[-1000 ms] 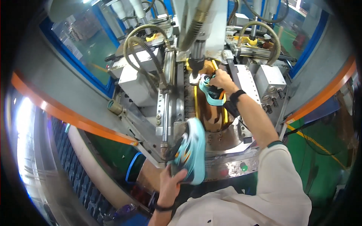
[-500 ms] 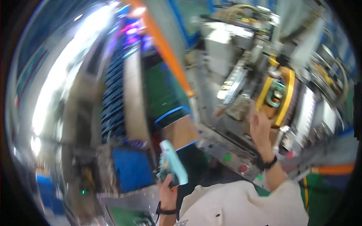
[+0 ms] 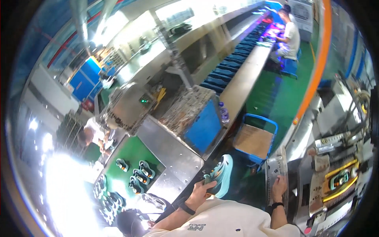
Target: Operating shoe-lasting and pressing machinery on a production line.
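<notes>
My left hand [image 3: 200, 192] grips a sports shoe [image 3: 224, 177] by its dark upper, with the pale teal sole turned to the right. My right hand [image 3: 278, 187] rests at the metal edge panel [image 3: 272, 168] of a machine, its fingers loosely extended and holding nothing that I can see. Farther right, another shoe [image 3: 340, 179] sits between the yellow side bars [image 3: 347, 189] of the machine.
At left, several shoes [image 3: 144, 170] stand on a green-topped table [image 3: 138, 152]. Ahead are a blue-handled trolley [image 3: 254, 140], a conveyor [image 3: 227, 73] and an orange post [image 3: 316, 75]. One person [image 3: 291, 37] sits by the conveyor; another person [image 3: 94, 132] is at far left.
My view has swung left, bringing the shoe table into sight. My right hand has come away from the shoe between the yellow bars to the panel edge. My left hand keeps its shoe.
</notes>
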The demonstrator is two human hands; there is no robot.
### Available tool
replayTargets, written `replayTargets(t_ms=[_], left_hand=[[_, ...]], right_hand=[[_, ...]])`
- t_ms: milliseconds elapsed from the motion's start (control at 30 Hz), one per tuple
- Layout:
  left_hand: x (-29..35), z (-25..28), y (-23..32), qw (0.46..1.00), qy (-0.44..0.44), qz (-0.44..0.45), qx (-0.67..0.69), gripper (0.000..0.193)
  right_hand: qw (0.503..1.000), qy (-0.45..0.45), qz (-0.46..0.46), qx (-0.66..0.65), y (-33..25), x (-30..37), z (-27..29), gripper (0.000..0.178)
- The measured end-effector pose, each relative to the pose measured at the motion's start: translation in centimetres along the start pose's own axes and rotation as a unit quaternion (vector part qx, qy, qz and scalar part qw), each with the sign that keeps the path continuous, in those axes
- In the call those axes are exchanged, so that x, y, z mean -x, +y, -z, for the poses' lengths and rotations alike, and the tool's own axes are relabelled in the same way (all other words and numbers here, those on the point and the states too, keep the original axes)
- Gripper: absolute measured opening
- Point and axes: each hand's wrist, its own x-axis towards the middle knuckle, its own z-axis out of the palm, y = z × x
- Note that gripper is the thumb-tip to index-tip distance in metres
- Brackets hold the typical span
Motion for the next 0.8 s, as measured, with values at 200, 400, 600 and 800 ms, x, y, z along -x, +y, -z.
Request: replayTargets(t_ms=[200,400,600,800], left_hand=[[-2.0,9.5,2.8,0.986,0.099,-0.044,0.128,0.027],[-7.5,23.6,7.3,0.955,0.192,-0.153,0.169,0.022],[-13.1,39.6,14.2,0.897,0.312,-0.18,0.256,0.022],[-18.3,57.8,18.3,0.833,0.442,-0.239,0.231,0.024]], right_hand=[[0.999,0.048,0.003,0.006,-0.8,-3.7,-1.8,0.018],[0.959,0.074,0.145,-0.233,-19.2,-18.2,-3.2,0.023],[0.957,-0.022,0.244,-0.156,-41.3,-28.8,-6.5,0.03],[0.945,-0.153,0.288,0.009,-48.2,-37.3,-16.5,0.04]])
